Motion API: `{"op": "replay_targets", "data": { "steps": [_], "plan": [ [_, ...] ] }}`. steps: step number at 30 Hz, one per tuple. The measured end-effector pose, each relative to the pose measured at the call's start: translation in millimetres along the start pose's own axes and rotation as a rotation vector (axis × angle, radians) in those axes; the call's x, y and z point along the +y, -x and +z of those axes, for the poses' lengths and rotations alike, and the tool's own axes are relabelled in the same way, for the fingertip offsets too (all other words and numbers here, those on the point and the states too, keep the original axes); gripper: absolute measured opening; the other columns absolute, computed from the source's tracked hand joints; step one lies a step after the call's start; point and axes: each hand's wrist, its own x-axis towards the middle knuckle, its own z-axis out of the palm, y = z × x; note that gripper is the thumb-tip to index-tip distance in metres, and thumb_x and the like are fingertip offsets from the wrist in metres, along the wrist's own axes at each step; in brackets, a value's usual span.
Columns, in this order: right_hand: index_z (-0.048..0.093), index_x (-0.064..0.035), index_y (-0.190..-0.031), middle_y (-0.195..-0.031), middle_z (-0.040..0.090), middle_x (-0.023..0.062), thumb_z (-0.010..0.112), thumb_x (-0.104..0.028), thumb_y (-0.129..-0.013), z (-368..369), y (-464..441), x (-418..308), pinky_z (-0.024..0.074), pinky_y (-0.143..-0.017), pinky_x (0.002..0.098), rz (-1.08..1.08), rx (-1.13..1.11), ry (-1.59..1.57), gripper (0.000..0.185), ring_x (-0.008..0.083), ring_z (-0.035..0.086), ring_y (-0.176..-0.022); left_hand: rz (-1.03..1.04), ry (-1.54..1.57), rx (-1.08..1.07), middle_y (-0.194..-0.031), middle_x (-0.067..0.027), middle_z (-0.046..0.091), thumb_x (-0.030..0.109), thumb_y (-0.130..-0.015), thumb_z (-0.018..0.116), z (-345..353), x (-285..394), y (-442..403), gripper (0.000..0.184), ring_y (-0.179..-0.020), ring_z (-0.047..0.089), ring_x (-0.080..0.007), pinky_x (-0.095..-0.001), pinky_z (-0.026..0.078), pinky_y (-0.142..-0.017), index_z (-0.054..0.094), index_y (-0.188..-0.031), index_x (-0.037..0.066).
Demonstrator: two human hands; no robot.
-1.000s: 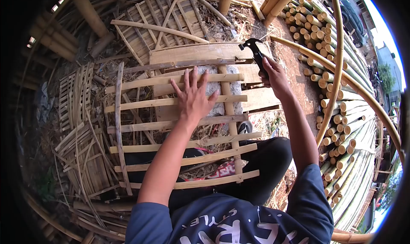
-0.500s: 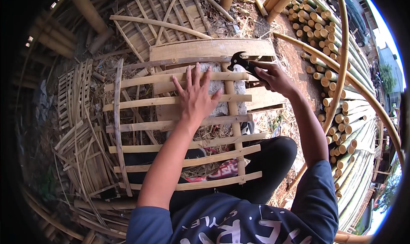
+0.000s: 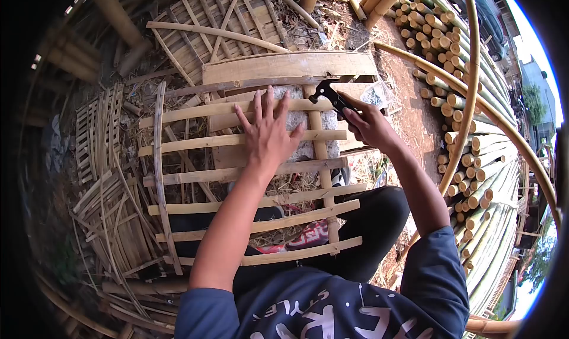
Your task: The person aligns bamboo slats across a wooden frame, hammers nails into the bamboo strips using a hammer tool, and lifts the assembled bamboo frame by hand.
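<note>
My left hand (image 3: 269, 128) lies with its fingers spread on the upper slats of a bamboo lattice (image 3: 195, 144). In my right hand (image 3: 367, 124) is a black claw hammer (image 3: 327, 94), its head just above the top slat near the right crosspiece (image 3: 320, 149). Several slats run across the lattice, with another upright strip (image 3: 159, 179) at its left end. Under the upper part sits a rough grey concrete block (image 3: 302, 151), partly hidden by the slats and my left hand. The lower slats pass over my legs.
A small clear container (image 3: 375, 94) with small metal pieces stands just beyond my right hand. A wide board (image 3: 290, 66) lies behind the lattice. Stacked bamboo poles (image 3: 474, 155) fill the right side, with a curved pole (image 3: 474, 84) before them. Slatted panels (image 3: 98, 137) lie at left.
My right hand and the hammer have moved slightly left and down, bringing the container into view. My left hand stays spread on the slats. The whole view has shifted a little.
</note>
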Motion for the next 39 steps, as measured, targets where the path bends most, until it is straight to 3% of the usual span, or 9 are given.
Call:
{"op": "replay_targets", "data": {
  "steps": [3, 13, 15, 20, 23, 28, 32, 36, 39],
  "plan": [
    [0.04, -0.0156, -0.155, -0.066, 0.044, -0.0062, 0.047, -0.028, -0.109, -9, 7, 5, 0.0276, -0.043, 0.0199, -0.01, 0.234, -0.558, 0.048, 0.0027, 0.037, -0.05, 0.003, 0.001, 0.014, -0.163, -0.0152, 0.027, 0.056, -0.095, 0.051, 2, -1, 1, 0.072, -0.15, 0.025, -0.0392, -0.0751, 0.005, -0.115, 0.038, -0.156, 0.018],
    [0.045, -0.0095, -0.149, -0.063, 0.043, -0.0063, 0.049, -0.027, -0.109, 37, 17, 17, 0.0283, -0.042, 0.0207, -0.095, 0.538, -0.735, 0.044, 0.0021, 0.036, -0.05, -0.013, -0.005, -0.008, -0.165, -0.0145, 0.024, 0.058, -0.095, 0.048, 5, -1, 1, 0.073, -0.152, 0.023, -0.0376, -0.074, 0.002, -0.116, 0.038, -0.156, 0.02],
    [0.049, -0.0063, -0.145, -0.064, 0.045, -0.0058, 0.051, -0.028, -0.108, 31, 19, 18, 0.032, -0.046, 0.0215, -0.001, 0.148, -0.09, 0.044, 0.0034, 0.041, -0.053, -0.013, -0.009, -0.012, -0.165, -0.0144, 0.025, 0.057, -0.095, 0.047, 4, 1, 3, 0.072, -0.151, 0.024, -0.0376, -0.0738, 0.002, -0.117, 0.038, -0.156, 0.02],
    [0.046, -0.0081, -0.141, -0.063, 0.043, -0.0067, 0.047, -0.026, -0.109, 35, 12, 7, 0.0209, -0.037, 0.0196, -0.165, 0.675, -0.672, 0.036, 0.0011, 0.033, -0.044, -0.019, -0.023, -0.006, -0.165, -0.0144, 0.026, 0.057, -0.095, 0.047, 4, -1, 2, 0.071, -0.151, 0.025, -0.0376, -0.0732, 0.002, -0.117, 0.038, -0.156, 0.02],
    [0.047, -0.005, -0.148, -0.064, 0.05, -0.0036, 0.052, -0.024, -0.107, 33, 20, 20, 0.0344, -0.048, 0.0241, 0.011, 0.16, -0.017, 0.045, 0.0049, 0.04, -0.052, -0.012, -0.019, -0.013, -0.165, -0.0145, 0.026, 0.057, -0.095, 0.048, 3, 1, -3, 0.072, -0.151, 0.025, -0.0376, -0.073, 0.003, -0.117, 0.038, -0.156, 0.02],
    [0.034, -0.0049, -0.154, -0.066, 0.037, -0.0076, 0.046, -0.015, -0.108, 45, 21, 6, 0.0272, -0.042, 0.0196, -0.243, 0.725, -0.562, 0.048, 0.0011, 0.033, -0.051, -0.023, -0.018, -0.048, -0.165, -0.0147, 0.024, 0.059, -0.094, 0.048, -1, 1, 1, 0.073, -0.151, 0.023, -0.0371, -0.0731, 0.004, -0.117, 0.038, -0.156, 0.02],
    [0.049, -0.0062, -0.148, -0.072, 0.061, 0.0066, 0.057, -0.019, -0.104, 47, 22, 34, 0.042, -0.057, 0.0254, -0.175, 0.382, 0.078, 0.047, 0.0058, 0.05, -0.061, -0.011, 0.002, -0.013, -0.164, -0.0154, 0.026, 0.057, -0.094, 0.051, 1, 0, 1, 0.072, -0.151, 0.024, -0.0377, -0.0734, 0.004, -0.117, 0.039, -0.155, 0.02],
    [0.04, -0.0027, -0.147, -0.066, 0.048, -0.0027, 0.051, -0.019, -0.107, 52, 16, 35, 0.0374, -0.046, 0.0234, -0.18, 0.687, -0.537, 0.045, 0.0057, 0.045, -0.055, -0.026, 0.001, -0.016, -0.164, -0.0153, 0.026, 0.056, -0.094, 0.051, 3, 0, 4, 0.072, -0.151, 0.025, -0.0371, -0.0732, 0.003, -0.117, 0.04, -0.155, 0.019],
    [0.046, -0.0019, -0.144, -0.064, 0.044, -0.0051, 0.052, -0.023, -0.107, 57, 21, 29, 0.035, -0.048, 0.0218, -0.097, 0.356, 0.029, 0.043, 0.0039, 0.042, -0.052, -0.006, -0.012, 0.003, -0.164, -0.015, 0.026, 0.057, -0.094, 0.05, 2, 2, -2, 0.071, -0.151, 0.024, -0.0363, -0.0725, 0.003, -0.117, 0.041, -0.154, 0.019]
  ]
}}
